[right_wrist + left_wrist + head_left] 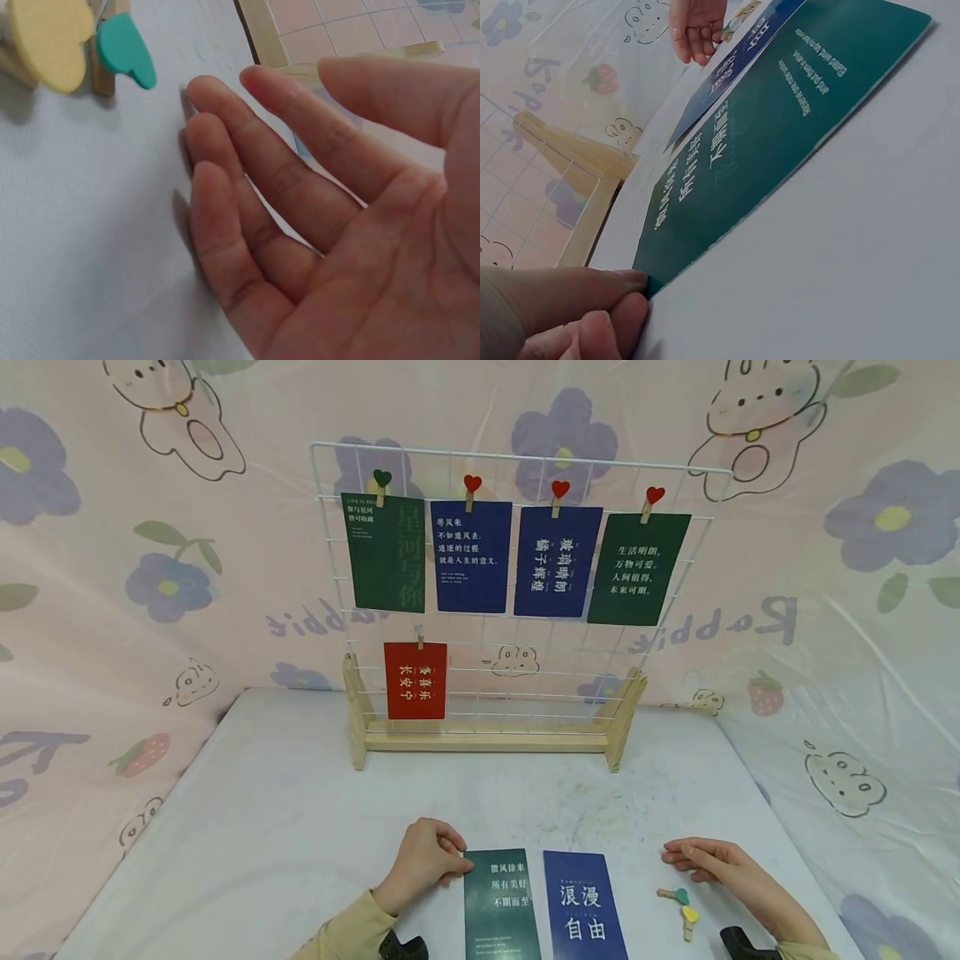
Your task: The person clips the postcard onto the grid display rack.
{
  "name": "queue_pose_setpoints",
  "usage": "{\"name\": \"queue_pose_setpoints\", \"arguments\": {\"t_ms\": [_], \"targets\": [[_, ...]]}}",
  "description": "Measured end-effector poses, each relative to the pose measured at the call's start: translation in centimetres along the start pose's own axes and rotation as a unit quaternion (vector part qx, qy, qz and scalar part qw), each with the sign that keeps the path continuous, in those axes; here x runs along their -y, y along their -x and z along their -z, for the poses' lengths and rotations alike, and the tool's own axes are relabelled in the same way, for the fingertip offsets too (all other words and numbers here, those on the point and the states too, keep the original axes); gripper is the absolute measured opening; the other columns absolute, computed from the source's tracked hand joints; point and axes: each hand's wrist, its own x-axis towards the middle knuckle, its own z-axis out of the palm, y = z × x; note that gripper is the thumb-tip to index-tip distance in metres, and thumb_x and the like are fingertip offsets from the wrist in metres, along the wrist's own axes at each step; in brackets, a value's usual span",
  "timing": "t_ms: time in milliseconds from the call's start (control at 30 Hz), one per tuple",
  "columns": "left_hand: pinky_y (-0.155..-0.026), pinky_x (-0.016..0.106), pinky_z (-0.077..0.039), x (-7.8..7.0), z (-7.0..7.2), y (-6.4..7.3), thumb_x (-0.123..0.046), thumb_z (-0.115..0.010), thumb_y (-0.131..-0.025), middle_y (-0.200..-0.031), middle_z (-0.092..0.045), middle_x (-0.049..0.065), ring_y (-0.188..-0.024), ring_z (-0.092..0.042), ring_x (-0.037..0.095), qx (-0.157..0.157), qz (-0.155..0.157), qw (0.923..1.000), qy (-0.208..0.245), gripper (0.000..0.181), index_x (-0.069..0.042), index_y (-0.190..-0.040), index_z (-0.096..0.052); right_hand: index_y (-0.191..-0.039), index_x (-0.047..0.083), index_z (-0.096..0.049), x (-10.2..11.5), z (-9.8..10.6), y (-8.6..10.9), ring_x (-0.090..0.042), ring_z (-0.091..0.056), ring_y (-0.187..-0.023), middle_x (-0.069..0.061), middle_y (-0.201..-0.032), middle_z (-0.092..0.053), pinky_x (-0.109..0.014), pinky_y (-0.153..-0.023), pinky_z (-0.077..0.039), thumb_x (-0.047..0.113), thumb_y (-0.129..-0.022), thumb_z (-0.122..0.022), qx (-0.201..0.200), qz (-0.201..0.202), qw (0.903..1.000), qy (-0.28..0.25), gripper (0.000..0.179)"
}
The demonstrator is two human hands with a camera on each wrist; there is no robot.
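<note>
At the near part of the table my left hand [429,858] pinches the top left corner of a green card [501,906] between thumb and fingers. That card [757,150] stretches away from the fingertips in the left wrist view. Beside it lies a blue card [585,906] with large white characters. My right hand [712,864] rests at the right with relaxed fingers and an empty palm, which faces the camera in the right wrist view. Just left of it are two small wooden clips, one with a green heart [681,896], the other with a yellow heart [688,914].
A white wire grid rack on a wooden stand [487,742] stands at the back of the table. Clipped along its upper part are several green and blue cards, such as a blue card [471,560]. A red card [416,683] hangs lower left. Patterned cloth [247,543] surrounds the table.
</note>
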Motion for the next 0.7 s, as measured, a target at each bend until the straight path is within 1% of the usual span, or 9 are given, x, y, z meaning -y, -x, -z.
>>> {"name": "queue_pose_setpoints", "arguments": {"t_ms": [267,367,533,567,700], "targets": [[-0.037,0.021,-0.041,-0.2,-0.13,-0.16,0.001,-0.082,-0.066,-0.053,-0.058,0.0,-0.035,-0.048,0.007,-0.002,0.002,1.0,-0.007,0.019,-0.001,-0.076,-0.065,-0.132,-0.012,-0.046,0.1,0.01,0.04,-0.008,-0.061,-0.102,-0.018,-0.123,-0.061,-0.025,-0.082,-0.051,0.029,-0.104,-0.043,0.006,0.004,1.0,-0.006,0.051],[-0.036,0.02,-0.041,-0.36,-0.07,-0.26,0.002,-0.082,-0.065,-0.054,-0.057,0.001,-0.035,-0.048,0.007,-0.003,-0.002,1.0,-0.006,0.02,-0.001,-0.075,-0.065,-0.132,-0.013,-0.046,0.18,0.0,0.06,-0.01,-0.061,-0.101,-0.018,-0.122,-0.062,-0.026,-0.082,-0.051,0.03,-0.104,-0.043,0.004,0.002,1.0,-0.004,0.051],[-0.036,0.022,-0.043,-0.62,0.13,-0.37,0.004,-0.083,-0.064,-0.059,-0.056,0.002,-0.036,-0.048,0.007,-0.006,-0.012,0.9999,-0.008,0.021,0.001,-0.075,-0.065,-0.132,-0.013,-0.046,0.27,0.02,0.06,-0.014,-0.062,-0.1,-0.017,-0.12,-0.062,-0.027,-0.08,-0.051,0.03,-0.103,-0.043,0.0,0.003,1.0,0.004,0.051],[-0.037,0.023,-0.043,-0.66,0.17,-0.37,0.003,-0.083,-0.064,-0.061,-0.056,0.002,-0.037,-0.048,0.007,-0.008,-0.013,0.9998,-0.013,0.021,0.0,-0.075,-0.066,-0.132,-0.013,-0.046,0.27,0.03,0.07,-0.014,-0.062,-0.1,-0.017,-0.12,-0.062,-0.027,-0.08,-0.051,0.029,-0.104,-0.043,-0.001,0.004,1.0,0.005,0.051],[-0.051,0.023,-0.047,-0.74,0.38,-0.42,-0.001,-0.086,-0.063,-0.064,-0.061,-0.001,-0.05,-0.055,0.007,-0.02,-0.028,0.9983,-0.047,0.022,-0.003,-0.074,-0.067,-0.133,-0.013,-0.045,0.26,0.03,0.12,-0.014,-0.062,-0.1,-0.017,-0.121,-0.062,-0.027,-0.081,-0.051,0.029,-0.104,-0.043,0.0,0.004,1.0,0.001,0.051]]}}
